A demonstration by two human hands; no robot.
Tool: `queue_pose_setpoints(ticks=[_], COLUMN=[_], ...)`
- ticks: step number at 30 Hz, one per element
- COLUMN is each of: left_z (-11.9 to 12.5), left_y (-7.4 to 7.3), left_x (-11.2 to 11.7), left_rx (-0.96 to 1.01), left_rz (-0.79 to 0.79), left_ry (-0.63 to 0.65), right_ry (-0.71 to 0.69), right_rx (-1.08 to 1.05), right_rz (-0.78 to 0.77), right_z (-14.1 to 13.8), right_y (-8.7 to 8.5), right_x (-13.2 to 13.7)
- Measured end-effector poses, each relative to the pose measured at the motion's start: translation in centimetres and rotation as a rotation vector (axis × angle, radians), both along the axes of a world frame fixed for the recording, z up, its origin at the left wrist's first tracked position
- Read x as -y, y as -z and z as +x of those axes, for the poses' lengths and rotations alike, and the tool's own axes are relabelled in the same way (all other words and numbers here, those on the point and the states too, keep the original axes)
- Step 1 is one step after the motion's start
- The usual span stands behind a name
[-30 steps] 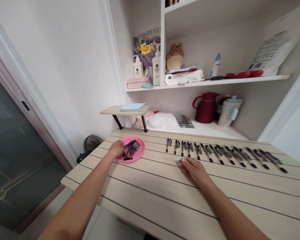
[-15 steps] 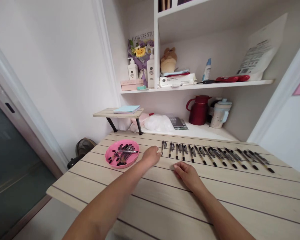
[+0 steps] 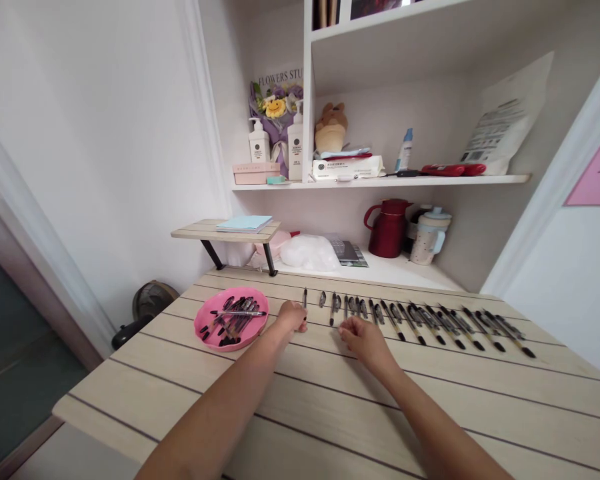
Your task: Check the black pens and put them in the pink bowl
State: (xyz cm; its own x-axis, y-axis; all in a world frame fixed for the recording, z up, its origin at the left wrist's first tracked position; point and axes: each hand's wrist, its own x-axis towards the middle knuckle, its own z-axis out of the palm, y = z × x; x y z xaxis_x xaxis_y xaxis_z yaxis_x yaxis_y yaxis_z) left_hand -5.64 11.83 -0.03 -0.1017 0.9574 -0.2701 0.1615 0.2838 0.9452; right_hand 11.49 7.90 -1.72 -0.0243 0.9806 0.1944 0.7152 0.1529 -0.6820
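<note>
At the far left of the slatted wooden table [image 3: 310, 420], a round pink dish [image 3: 206, 305] held a loose heap of pens, with a clear-barrelled pen [image 3: 240, 313] lying crosswise on top. Behind the dish, a small raised wooden stand [image 3: 195, 231] on black legs bore a light blue pad [image 3: 245, 223]. To the right of the dish, apart from it, was the left hand [image 3: 293, 315], back upward, its fingers closed on the near end of a slim black pen [image 3: 305, 298] that pointed away toward the cabinet. Just right of that pen, a small dark oval piece [image 3: 323, 299] lay by itself on the slats. Next began a long row of pens [image 3: 441, 340], set side by side at a slant, with similar dark pieces among them, running to the table's right part. The right hand [image 3: 363, 337] was at the near side of the row's left part, fingers curled in; whether it pinched anything could not be told. Beyond the row, a dark red jug [image 3: 389, 230] stood upright in the cabinet, left of a speckled cup with a pale blue handle [image 3: 427, 243].
</note>
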Motion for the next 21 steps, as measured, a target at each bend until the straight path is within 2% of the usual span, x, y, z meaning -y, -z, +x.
queue_pose_setpoints(ticks=[2,4,9,13,21], left_z=[-0.7,-1.1,-1.5,-1.6,-1.5], left_y=[0.1,0.3,1.0,1.3,1.7], left_x=[1.7,3.5,6.6,7.0,7.1], left_rx=[0.150,0.276,0.479,0.557,0.577], left_rz=[-0.040,-0.061,-0.052,-0.015,0.006], left_ry=[0.036,0.064,0.068,0.077,0.093], right_ry=[0.042,0.071,0.101,0.104,0.108], right_rx=[0.144,0.199,0.343,0.419,0.423], right_rz=[0.025,0.030,0.023,0.002,-0.042], right_z=[-0.5,-1.6,-5.2,-7.1,-8.1], right_y=[-1.2,-2.0,-2.2,-1.6,-1.4], right_x=[-1.7,-3.5,-6.5,-7.8,-8.1])
